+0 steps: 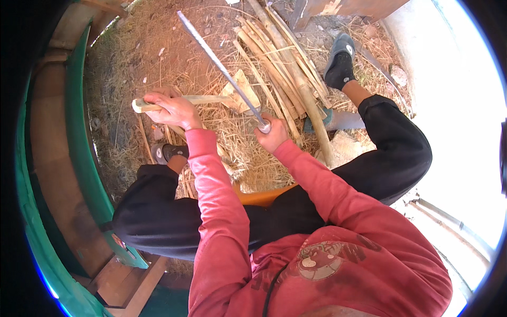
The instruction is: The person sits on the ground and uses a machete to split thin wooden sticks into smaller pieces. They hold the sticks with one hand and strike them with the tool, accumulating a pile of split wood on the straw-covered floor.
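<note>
Wooden stick [211, 99] held crosswise, well left of the stick pile [274, 63]. Person's left hand [177, 109] grips it near its left end, fingers wrapped round; right end at a wood block [249, 87], contact unclear. Right hand [273, 134] fingers closed on the handle of a long-bladed tool [221, 68], blade angled up-left. Straw [256, 166] strewn below.
</note>
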Available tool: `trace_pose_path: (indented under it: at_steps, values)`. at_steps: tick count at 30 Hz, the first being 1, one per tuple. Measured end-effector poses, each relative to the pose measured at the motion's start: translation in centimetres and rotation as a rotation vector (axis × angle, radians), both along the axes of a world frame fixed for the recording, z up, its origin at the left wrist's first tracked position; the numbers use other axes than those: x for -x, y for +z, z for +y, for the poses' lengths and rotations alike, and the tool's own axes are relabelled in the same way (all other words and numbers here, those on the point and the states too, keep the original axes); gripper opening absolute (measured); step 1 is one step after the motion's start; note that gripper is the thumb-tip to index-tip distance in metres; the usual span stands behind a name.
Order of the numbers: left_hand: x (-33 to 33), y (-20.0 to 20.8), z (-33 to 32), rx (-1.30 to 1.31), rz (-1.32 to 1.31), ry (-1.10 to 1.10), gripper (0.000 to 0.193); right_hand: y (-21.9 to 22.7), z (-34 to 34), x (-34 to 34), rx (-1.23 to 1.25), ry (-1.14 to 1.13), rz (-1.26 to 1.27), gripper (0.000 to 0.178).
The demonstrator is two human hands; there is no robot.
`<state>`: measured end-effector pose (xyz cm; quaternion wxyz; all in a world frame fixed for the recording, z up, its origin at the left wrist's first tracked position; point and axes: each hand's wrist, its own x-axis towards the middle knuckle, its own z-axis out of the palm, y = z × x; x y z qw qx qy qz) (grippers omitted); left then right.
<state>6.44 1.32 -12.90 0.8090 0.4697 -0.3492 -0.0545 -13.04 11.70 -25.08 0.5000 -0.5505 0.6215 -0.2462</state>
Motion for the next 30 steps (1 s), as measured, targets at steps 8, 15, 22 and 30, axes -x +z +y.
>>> trace_pose_path:
  at_steps: [8,15,22,30]
  values:
    - [-3.0,-0.3,0.8,-0.019,0.071,0.03,0.044,-4.7,1.8,3.3,-0.397,0.288,0.529,0.039]
    - [-2.4,-1.3,0.4,0.023,0.025,0.026,0.044,-0.8,-0.7,1.7,-0.101,0.003,0.23,0.037]
    - [-0.5,-1.3,-0.4,-0.163,-0.046,0.367,0.035,-2.6,1.4,0.5,0.111,-0.083,0.259,0.036]
    - [-0.4,-1.3,0.6,-0.031,-0.026,0.03,0.031,-2.9,0.9,0.6,-0.173,0.042,0.251,0.036]
